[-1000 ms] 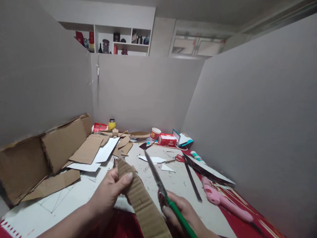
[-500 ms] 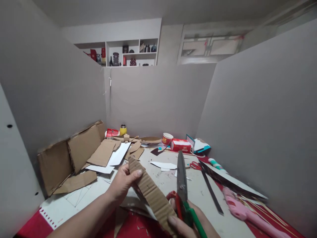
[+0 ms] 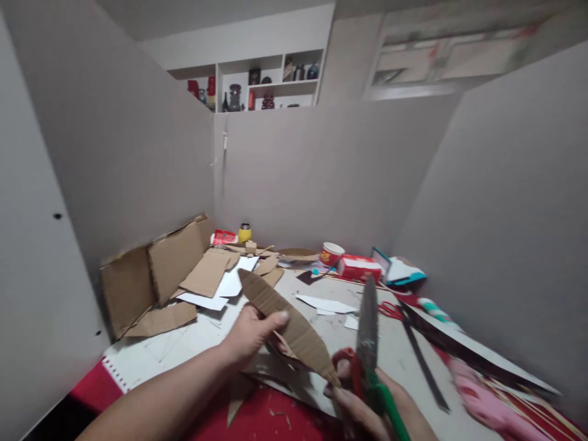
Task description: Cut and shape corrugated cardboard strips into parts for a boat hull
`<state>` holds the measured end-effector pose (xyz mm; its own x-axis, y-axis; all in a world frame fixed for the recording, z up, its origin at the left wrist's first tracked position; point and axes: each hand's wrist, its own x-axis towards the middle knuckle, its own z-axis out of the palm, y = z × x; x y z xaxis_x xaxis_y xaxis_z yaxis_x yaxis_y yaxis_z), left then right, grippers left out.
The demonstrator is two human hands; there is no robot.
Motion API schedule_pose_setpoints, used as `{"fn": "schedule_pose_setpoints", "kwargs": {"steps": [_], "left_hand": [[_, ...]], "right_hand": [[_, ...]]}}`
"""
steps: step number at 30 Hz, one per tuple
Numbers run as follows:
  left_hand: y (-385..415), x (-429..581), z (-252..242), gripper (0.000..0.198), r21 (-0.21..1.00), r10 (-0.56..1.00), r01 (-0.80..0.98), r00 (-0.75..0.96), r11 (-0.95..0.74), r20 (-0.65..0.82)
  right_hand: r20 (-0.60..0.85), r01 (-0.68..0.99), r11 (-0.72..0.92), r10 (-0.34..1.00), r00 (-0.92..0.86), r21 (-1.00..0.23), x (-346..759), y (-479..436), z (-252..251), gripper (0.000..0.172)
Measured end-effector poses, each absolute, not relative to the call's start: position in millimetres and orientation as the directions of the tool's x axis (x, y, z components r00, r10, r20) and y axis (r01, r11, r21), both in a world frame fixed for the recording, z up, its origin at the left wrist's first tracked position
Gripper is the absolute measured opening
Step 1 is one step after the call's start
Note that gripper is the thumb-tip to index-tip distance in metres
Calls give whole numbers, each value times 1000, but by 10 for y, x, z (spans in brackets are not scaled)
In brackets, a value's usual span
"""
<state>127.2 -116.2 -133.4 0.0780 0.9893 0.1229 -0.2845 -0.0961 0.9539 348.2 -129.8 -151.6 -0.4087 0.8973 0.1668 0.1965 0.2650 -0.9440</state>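
My left hand (image 3: 257,334) grips a leaf-shaped piece of corrugated cardboard (image 3: 287,318), thumb on its upper face and fingers underneath. The piece slants from a pointed far end down to a narrow near end. At that narrow end, the thumb and fingers of my right hand (image 3: 362,413) touch the cardboard. Shears (image 3: 367,327) with red and green handles are held in the same hand, blades pointing up and away, beside the cardboard rather than on it. Part of another cardboard layer shows beneath my left thumb.
Folded cardboard (image 3: 174,263) stands at the left, near loose cardboard and white paper. At the back are a yellow jar (image 3: 245,233), a paper cup (image 3: 331,254) and a red box (image 3: 359,267). Red scissors (image 3: 390,310), a dark strip (image 3: 425,361) and a pink glue gun (image 3: 482,392) lie right.
The view has swung left, so the surroundings appear farther right. The cardboard has turned to show its broad, leaf-shaped face. Both hands keep their hold.
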Motion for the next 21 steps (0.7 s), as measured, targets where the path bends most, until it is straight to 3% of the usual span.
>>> {"fn": "schedule_pose_setpoints", "kwargs": {"steps": [7, 12, 16, 21], "left_hand": [[-1148, 1265, -1312, 37, 954, 985, -267, 67, -135, 158], [-1241, 1371, -1360, 48, 976, 980, -208, 175, -62, 100], [-1211, 1238, -1304, 38, 992, 935, -122, 353, 24, 21], [-1098, 1025, -1216, 27, 994, 928, -103, 371, 26, 14]], "right_hand": [[165, 28, 192, 902, -399, -981, 3388, -1274, -1502, 41], [199, 151, 251, 935, -294, -956, 3497, -1204, -1533, 40], [332, 207, 356, 933, -140, -911, 3617, -1050, -1462, 37], [358, 18, 366, 918, -168, -930, 3691, -934, -1298, 34]]}}
